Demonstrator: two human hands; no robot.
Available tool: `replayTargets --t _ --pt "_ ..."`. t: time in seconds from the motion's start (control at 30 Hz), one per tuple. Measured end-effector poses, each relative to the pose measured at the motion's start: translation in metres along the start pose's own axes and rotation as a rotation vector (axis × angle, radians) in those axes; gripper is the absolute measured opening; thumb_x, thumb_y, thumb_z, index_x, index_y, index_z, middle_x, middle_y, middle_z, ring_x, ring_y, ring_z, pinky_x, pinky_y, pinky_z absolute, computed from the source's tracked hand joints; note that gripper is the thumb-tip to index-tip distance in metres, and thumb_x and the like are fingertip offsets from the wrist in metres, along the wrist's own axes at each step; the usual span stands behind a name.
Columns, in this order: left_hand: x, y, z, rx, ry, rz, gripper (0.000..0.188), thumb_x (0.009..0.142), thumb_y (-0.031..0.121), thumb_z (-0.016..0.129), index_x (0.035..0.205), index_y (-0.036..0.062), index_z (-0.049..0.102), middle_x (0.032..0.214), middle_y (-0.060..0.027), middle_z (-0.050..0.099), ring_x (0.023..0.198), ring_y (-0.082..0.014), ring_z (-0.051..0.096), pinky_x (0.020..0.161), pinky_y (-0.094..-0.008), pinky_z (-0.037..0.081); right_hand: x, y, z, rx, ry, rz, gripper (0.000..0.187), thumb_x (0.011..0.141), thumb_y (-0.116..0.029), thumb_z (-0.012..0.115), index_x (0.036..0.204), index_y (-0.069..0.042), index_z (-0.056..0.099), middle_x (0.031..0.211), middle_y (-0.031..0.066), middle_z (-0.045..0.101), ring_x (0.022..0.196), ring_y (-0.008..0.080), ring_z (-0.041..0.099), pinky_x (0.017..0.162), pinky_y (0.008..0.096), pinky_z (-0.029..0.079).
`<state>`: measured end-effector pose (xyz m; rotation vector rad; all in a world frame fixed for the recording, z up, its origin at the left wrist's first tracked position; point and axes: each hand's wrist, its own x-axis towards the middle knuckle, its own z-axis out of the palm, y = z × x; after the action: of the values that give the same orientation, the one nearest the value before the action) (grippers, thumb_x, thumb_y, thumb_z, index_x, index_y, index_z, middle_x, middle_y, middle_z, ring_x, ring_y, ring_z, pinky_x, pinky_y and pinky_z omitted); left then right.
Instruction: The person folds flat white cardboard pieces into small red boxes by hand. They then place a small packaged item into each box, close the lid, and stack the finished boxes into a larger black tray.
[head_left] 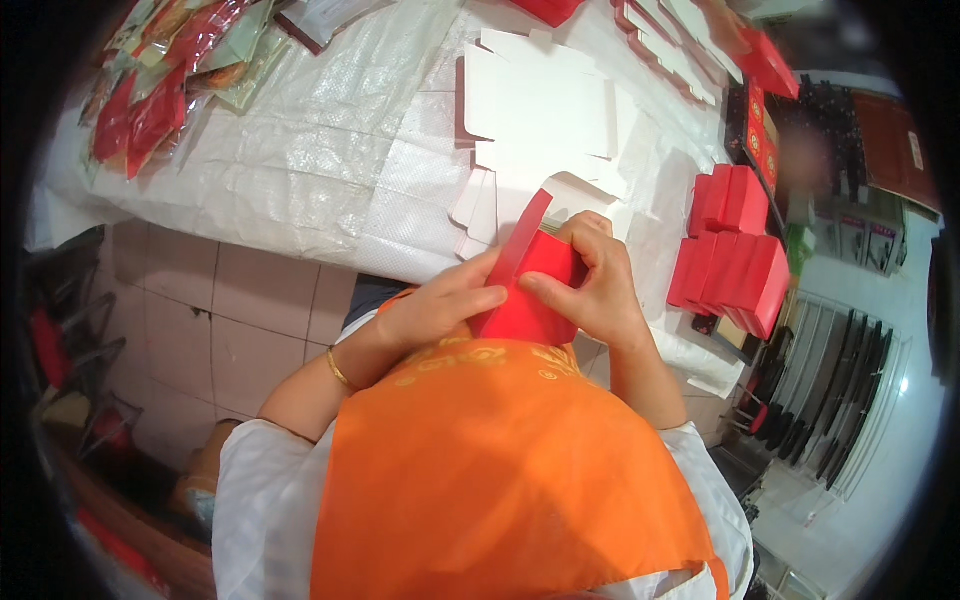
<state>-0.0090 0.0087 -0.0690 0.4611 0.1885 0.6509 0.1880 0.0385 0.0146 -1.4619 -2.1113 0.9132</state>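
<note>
Centre: bare left hand [445,303] gripping, bare right hand [600,277] pinching red folded-cardboard box [526,316], flap [524,236] raised (contents unclear) | 12 o'clock: flat white cardboard blanks [540,100] | 2–3 o'clock: stacked red rectangular cardboard boxes [730,265] | 10 o'clock: clear plastic bags [243,88] holding red items [148,112]

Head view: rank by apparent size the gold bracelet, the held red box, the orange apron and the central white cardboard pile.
1. Orange apron
2. White cardboard pile
3. Red box
4. Gold bracelet

Left fingers [487,300] partly hidden behind red carton [532,312]; plastic-wrapped packets [150,110] cut off at top edge
</note>
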Motion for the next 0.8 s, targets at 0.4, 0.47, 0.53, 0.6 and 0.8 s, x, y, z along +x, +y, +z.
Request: replayTargets --t 0.4,0.47,0.53,0.6,0.8 --pt "0.0 0.003 -0.003 0.091 0.125 -0.01 0.036 0.106 0.017 0.045 0.136 -0.0016 0.047 0.125 -0.0065 0.061 0.112 -0.0117 0.058 0.098 -0.0298 0.048 0.001 0.008 -0.002 0.013 -0.05 -0.032 0.023 0.081 -0.021 0.075 0.084 -0.004 0.06 0.073 0.0083 0.051 0.076 0.027 0.049 0.091 0.0378 0.036" --pt "0.0 0.002 -0.005 0.126 0.116 -0.002 0.039 0.106 0.019 0.046 0.138 -0.0035 0.046 0.128 -0.0086 0.06 0.116 -0.0133 0.058 0.1 -0.03 0.047 0.0 0.008 -0.001 0.01 -0.038 -0.033 0.023 0.082 -0.021 0.075 0.084 -0.004 0.06 0.073 0.0081 0.051 0.076 0.0268 0.049 0.091 0.0379 0.036" --pt "0.0 0.004 -0.007 0.19 0.112 0.001 0.04 0.106 0.02 0.046 0.138 -0.0044 0.047 0.129 -0.009 0.06 0.117 -0.0135 0.057 0.101 -0.0296 0.047 0.0 0.006 0.001 0.002 -0.02 -0.033 0.023 0.082 -0.021 0.075 0.083 -0.004 0.06 0.073 0.0079 0.051 0.076 0.0265 0.049 0.091 0.038 0.035" --pt "-0.001 0.008 -0.007 0.284 0.113 0.001 0.039 0.106 0.02 0.046 0.136 -0.0041 0.049 0.127 -0.0078 0.061 0.115 -0.0124 0.057 0.099 -0.0288 0.047 0.001 0.005 0.001 0.006 -0.024 -0.034 0.023 0.081 -0.021 0.075 0.083 -0.004 0.06 0.073 0.0078 0.051 0.076 0.0265 0.049 0.09 0.038 0.035" --pt "-0.002 0.003 -0.002 0.354 0.208 -0.031 0.04 0.107 0.019 0.044 0.139 -0.0031 0.047 0.126 -0.0066 0.061 0.113 -0.0105 0.057 0.097 -0.0265 0.047 0.0 0.003 0.003 0.007 -0.01 -0.038 0.022 0.08 -0.02 0.076 0.083 -0.005 0.06 0.073 0.0079 0.051 0.077 0.0272 0.048 0.088 0.0388 0.034"
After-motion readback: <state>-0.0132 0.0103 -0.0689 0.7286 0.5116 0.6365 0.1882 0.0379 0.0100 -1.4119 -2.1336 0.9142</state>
